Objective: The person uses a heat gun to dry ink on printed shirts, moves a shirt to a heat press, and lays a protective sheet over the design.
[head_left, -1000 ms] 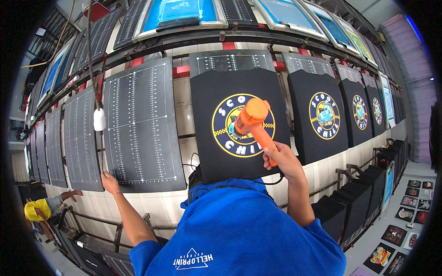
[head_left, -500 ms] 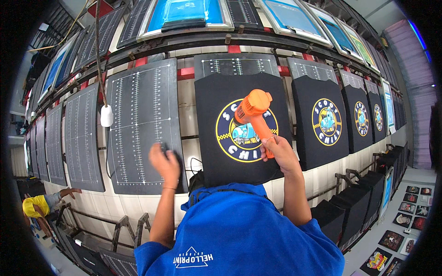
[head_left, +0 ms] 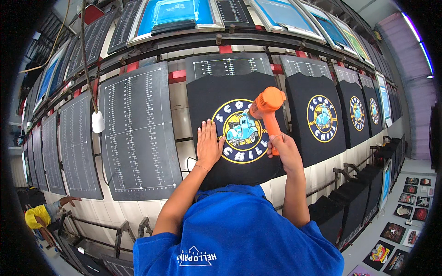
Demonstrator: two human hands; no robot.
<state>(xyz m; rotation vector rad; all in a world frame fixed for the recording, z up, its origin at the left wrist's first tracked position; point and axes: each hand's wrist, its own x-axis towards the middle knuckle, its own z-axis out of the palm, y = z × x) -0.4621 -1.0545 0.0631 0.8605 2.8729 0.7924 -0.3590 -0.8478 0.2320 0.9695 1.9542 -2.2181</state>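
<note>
Boards point(head_left: 78, 161) with white ruler lines make a row on the far left, and a co-worker in a yellow top point(head_left: 37, 217) is down below them. Next, a white cord end point(head_left: 97, 122) hangs by the left edge of a big dark board point(head_left: 142, 149), which has the same kind of lines on it.

To the right of that, a black shirt point(head_left: 202, 101) lies spread over another board point(head_left: 198, 65), and the board's top edge sticks out past the shirt. The left hand point(head_left: 209, 145) lies flat on the shirt, just in from its left edge and nearer the bottom left corner. Its fingers are straight and close together, its thumb points out to the side, and it has hold of nothing. Just beside the thumb is a round print point(head_left: 241, 132) with a light blue scooter in the middle.

An orange heat gun point(head_left: 268, 106) is over the right part of the print, with its front end facing left. I cannot tell if it touches the shirt. The right hand point(head_left: 286, 152) has its fingers curled around the gun's handle. Farther right, more black shirts point(head_left: 297, 108) with the same print lie on boards.
</note>
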